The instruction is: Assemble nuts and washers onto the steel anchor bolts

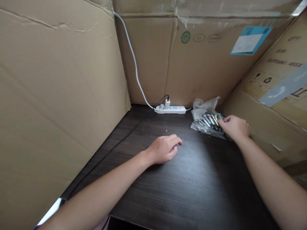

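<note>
My left hand rests on the dark table with its fingers loosely bent. Thumb and index finger are a little apart, and nothing shows between them. Farther right, my right hand reaches to a clear plastic bag full of shiny metal parts that look like bolts. Its fingers are closed at the bag's right side, over the metal pieces. Their tips are partly hidden, so what they pinch cannot be made out.
A white power strip with a plugged-in white adapter lies at the back. A white cable climbs the rear cardboard; a black cable runs along the table's left. Cardboard walls stand left, behind and right.
</note>
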Tool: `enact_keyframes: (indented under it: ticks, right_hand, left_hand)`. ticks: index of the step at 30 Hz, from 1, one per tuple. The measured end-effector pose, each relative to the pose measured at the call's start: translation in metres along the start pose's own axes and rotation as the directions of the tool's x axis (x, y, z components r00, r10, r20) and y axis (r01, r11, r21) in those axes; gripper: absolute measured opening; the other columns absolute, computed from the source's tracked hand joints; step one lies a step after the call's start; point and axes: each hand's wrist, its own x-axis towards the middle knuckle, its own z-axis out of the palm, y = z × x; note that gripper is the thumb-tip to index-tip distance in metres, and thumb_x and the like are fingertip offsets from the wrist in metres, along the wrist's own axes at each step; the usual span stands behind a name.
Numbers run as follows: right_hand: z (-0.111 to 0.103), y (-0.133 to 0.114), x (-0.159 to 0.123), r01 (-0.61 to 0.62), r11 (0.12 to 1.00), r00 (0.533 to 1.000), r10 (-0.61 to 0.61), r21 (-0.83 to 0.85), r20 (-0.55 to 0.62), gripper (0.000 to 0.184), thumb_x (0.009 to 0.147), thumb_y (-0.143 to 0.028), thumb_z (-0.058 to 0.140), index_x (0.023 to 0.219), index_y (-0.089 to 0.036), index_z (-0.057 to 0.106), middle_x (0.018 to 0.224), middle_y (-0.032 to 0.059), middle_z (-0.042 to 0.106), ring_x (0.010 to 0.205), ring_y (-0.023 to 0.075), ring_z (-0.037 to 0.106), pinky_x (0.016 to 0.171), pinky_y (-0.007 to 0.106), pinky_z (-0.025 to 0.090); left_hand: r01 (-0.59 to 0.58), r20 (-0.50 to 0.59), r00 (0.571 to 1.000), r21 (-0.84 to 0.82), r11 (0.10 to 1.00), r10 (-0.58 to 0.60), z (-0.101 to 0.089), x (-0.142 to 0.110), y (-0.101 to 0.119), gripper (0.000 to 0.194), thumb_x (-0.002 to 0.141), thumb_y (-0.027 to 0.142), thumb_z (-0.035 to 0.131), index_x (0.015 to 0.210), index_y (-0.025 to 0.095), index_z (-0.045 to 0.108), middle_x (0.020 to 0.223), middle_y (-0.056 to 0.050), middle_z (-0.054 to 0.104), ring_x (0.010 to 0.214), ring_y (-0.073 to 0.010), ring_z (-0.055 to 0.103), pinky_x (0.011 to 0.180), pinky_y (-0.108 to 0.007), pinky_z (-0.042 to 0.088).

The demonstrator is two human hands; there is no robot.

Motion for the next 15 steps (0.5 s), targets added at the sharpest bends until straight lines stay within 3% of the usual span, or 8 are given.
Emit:
enact_keyframes:
  ticks: [5, 9, 13, 15]
  right_hand:
    - [0.001, -0.002, -0.002, -0.006, 1.000, 0.998, 0.007, -0.017, 0.060, 0.037, 0.073, -0.052, 0.048, 0.083, -0.022, 0.068, 0.087, 0.0151, 0.066, 0.054, 0.0160, 0.037, 0.055, 0.031, 0.028]
    - [-0.007, -0.005, -0.009, 0.000, 1.000, 1.000, -0.001, 0.029, 0.031, 0.031, 0.075, -0.048, 0.050, 0.081, -0.023, 0.067, 0.086, 0.0124, 0.066, 0.059, 0.0178, 0.045, 0.056, 0.030, 0.029]
    - [-0.050, -0.008, -0.023, 0.129, 0.969, 0.984, -0.100, 0.210, -0.147, 0.021, 0.077, -0.036, 0.053, 0.075, -0.020, 0.066, 0.072, 0.0058, 0.065, 0.062, 0.0156, 0.050, 0.057, 0.026, 0.033]
    - [-0.080, -0.001, -0.031, 0.256, 0.932, 0.938, -0.174, 0.257, -0.301, 0.021, 0.081, -0.034, 0.053, 0.081, -0.018, 0.066, 0.072, 0.0041, 0.064, 0.063, 0.0137, 0.053, 0.058, 0.024, 0.037]
  left_hand:
    - [-0.001, 0.019, 1.000, 0.017, 1.000, 0.001, -0.001, -0.001, 0.002, 0.018, 0.089, 0.017, 0.039, 0.101, 0.018, 0.052, 0.096, -0.002, 0.059, 0.081, -0.0128, 0.056, 0.077, -0.026, 0.045]
    - [-0.002, 0.062, 0.998, 0.037, 0.999, 0.000, -0.008, 0.005, 0.011, 0.017, 0.088, 0.017, 0.040, 0.098, 0.018, 0.054, 0.095, -0.002, 0.060, 0.081, -0.0133, 0.056, 0.077, -0.026, 0.044]
    - [-0.034, 0.215, 0.976, -0.028, 0.999, 0.040, -0.029, 0.003, 0.055, 0.015, 0.088, 0.019, 0.042, 0.092, 0.019, 0.056, 0.091, 0.000, 0.061, 0.081, -0.0130, 0.057, 0.076, -0.025, 0.045]
    - [-0.034, 0.259, 0.964, -0.094, 0.995, 0.058, -0.039, -0.015, 0.088, 0.015, 0.090, 0.026, 0.043, 0.093, 0.021, 0.057, 0.089, 0.000, 0.062, 0.080, -0.0128, 0.058, 0.077, -0.025, 0.046]
